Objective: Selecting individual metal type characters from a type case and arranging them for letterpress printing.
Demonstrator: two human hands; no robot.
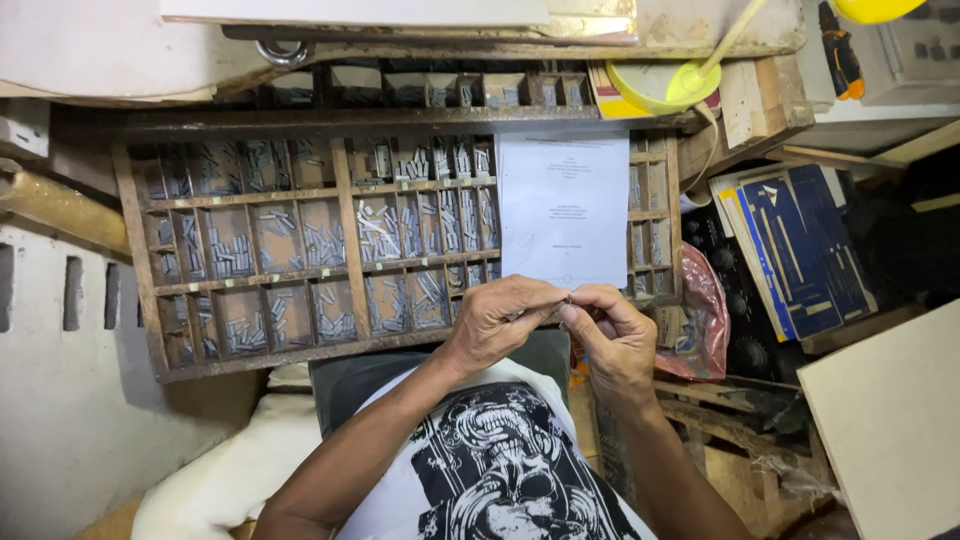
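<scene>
My left hand (497,320) and my right hand (612,330) meet in front of my chest, fingertips pinched together on a small metal type piece (567,298). Right behind them lies a wooden type case (340,245) with many small compartments that hold several grey metal type pieces (390,225). A white printed sheet (563,205) rests on the right part of the case, just above my hands.
A yellow funnel-like dish (655,85) sits behind the case at the right. Blue booklets (795,250) lie at the right, a red plastic bag (700,320) beside my right hand. A pale board (890,420) fills the lower right corner, a white wall (60,400) the left.
</scene>
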